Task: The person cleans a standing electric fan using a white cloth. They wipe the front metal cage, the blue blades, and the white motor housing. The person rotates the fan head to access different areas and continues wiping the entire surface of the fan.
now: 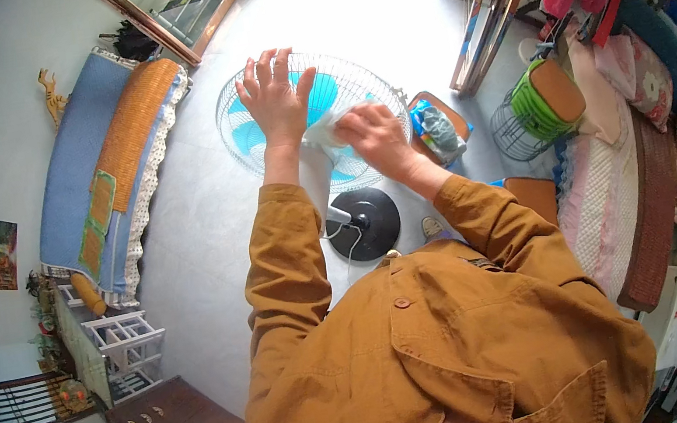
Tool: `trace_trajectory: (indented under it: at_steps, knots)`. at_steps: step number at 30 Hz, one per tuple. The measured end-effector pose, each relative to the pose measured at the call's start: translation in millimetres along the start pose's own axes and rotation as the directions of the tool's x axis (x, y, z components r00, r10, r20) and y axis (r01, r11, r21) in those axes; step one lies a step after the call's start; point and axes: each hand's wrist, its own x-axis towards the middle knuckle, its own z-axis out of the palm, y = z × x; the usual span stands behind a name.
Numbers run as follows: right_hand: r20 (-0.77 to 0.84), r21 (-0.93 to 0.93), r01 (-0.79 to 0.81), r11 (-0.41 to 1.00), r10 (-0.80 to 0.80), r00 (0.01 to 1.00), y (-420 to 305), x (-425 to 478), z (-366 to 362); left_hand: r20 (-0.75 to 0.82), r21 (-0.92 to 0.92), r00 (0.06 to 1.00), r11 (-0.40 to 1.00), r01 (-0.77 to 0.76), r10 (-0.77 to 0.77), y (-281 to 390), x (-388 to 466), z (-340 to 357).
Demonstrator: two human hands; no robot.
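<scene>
A standing fan is before me, its round wire guard [369, 67] surrounding blue blades [321, 90]. Its pale motor housing and post [314, 175] lead down to a round black base [383, 221]. My left hand [275, 98] is raised over the left part of the guard, fingers spread; whether they touch the wires cannot be made out. My right hand [375, 139] holds a thin whitish cloth or wipe [325, 128] bunched under its fingers, against or just over the guard near the fan's middle. The cloth's lower part is hidden by the fingers.
A stool [427, 101] bearing a blue plastic packet [431, 124] is right of the fan. Farther right are stacked green stools [537, 103] and a padded couch [605, 196]. A blue-covered sofa [79, 166] lines the left wall. A white cord [353, 250] trails by the base.
</scene>
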Motion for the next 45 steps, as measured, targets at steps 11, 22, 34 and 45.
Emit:
trace_trajectory:
  at_steps: [11,22,34,45]
  knots:
    - [-0.196,0.153,-0.336,0.929,0.362,0.911,36,-9,-14,0.007,0.024,1.0,1.0,0.011,-0.011,0,0,6]
    - [0.112,-0.085,0.014,0.996,-0.004,0.994,-21,-5,22,0.011,0.011,0.999,0.999,0.031,-0.031,2,2,1]
    - [-0.044,0.223,-0.461,0.859,0.481,0.875,40,-44,-26,0.027,-0.024,1.0,1.0,0.005,-0.004,-3,0,3]
    - [0.082,-0.019,-0.109,0.994,0.111,0.99,-23,-24,17,0.104,-0.025,0.994,0.999,-0.041,0.043,-1,-3,-9]
